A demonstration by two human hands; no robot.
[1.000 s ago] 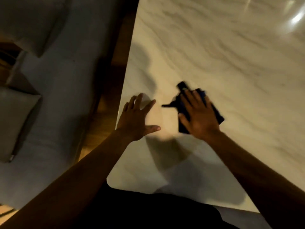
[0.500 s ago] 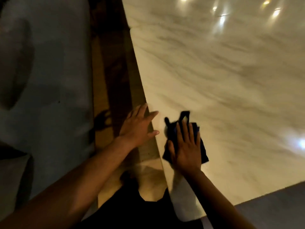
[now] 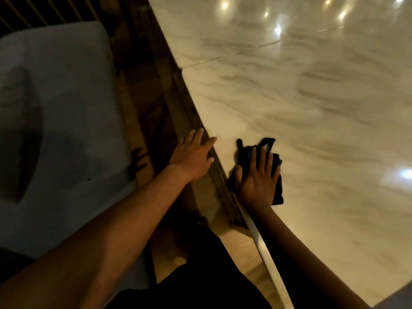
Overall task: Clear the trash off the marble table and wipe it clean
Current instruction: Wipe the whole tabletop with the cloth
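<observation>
The marble table fills the right half of the head view, pale with grey veins and bright light reflections. A dark cloth lies flat on it near the left edge. My right hand presses down on the cloth with fingers spread. Just beyond the table's left edge, my left hand hovers with fingers apart, its fingertips reaching the edge, and it holds nothing. No trash shows on the visible marble.
A grey cushioned seat stands to the left, across a strip of wooden floor. A seam runs across the marble further up. A slatted rail is at the top left.
The view has swung, so the table edge now runs diagonally. My right hand stays pressed on the cloth near the left edge. My left hand has gone from the tabletop to just off its edge.
</observation>
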